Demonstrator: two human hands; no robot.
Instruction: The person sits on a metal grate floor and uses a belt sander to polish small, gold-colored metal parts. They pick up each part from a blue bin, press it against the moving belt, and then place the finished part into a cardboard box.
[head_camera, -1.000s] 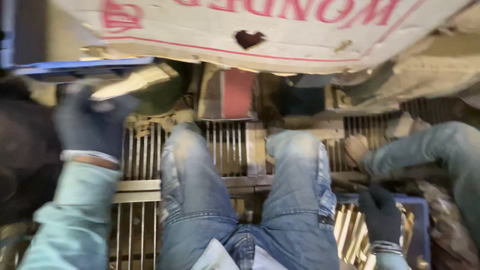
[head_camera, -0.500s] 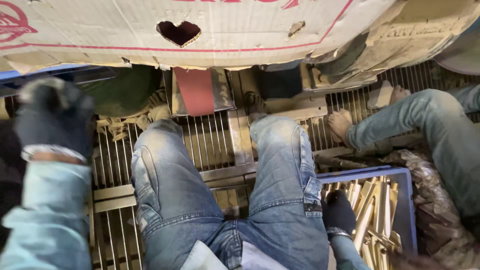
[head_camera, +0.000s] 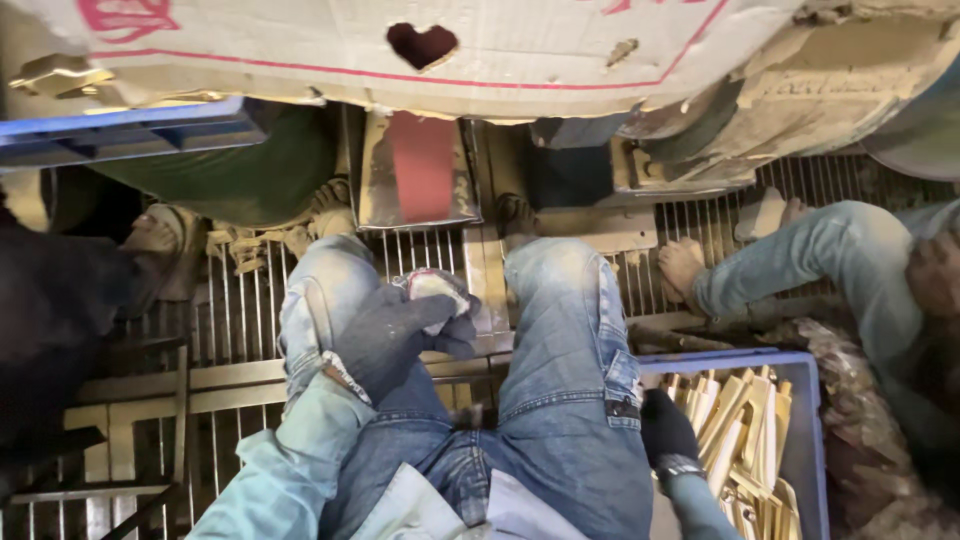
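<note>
I sit with my jeans-clad legs (head_camera: 560, 340) stretched over a metal grate floor (head_camera: 230, 320). My left hand (head_camera: 395, 335), in a dark glove, hovers between my knees and is closed around a small pale object with a reddish rim (head_camera: 432, 287). My right hand (head_camera: 665, 430), also gloved, rests at my right hip, at the edge of a blue crate (head_camera: 800, 450) filled with several brass-coloured flat metal pieces (head_camera: 740, 430). What the right hand's fingers hold is hidden.
A large cardboard box (head_camera: 500, 40) with a heart-shaped hole spans the top. A red-faced metal block (head_camera: 420, 165) stands ahead of my knees. Another person's jeans leg and bare foot (head_camera: 690, 265) lie at right. A blue crate edge (head_camera: 120, 130) is at upper left.
My left hand came down from the upper left to between my knees, now gripping the small pale object. My right hand stays by the blue crate. The view tilted slightly.
</note>
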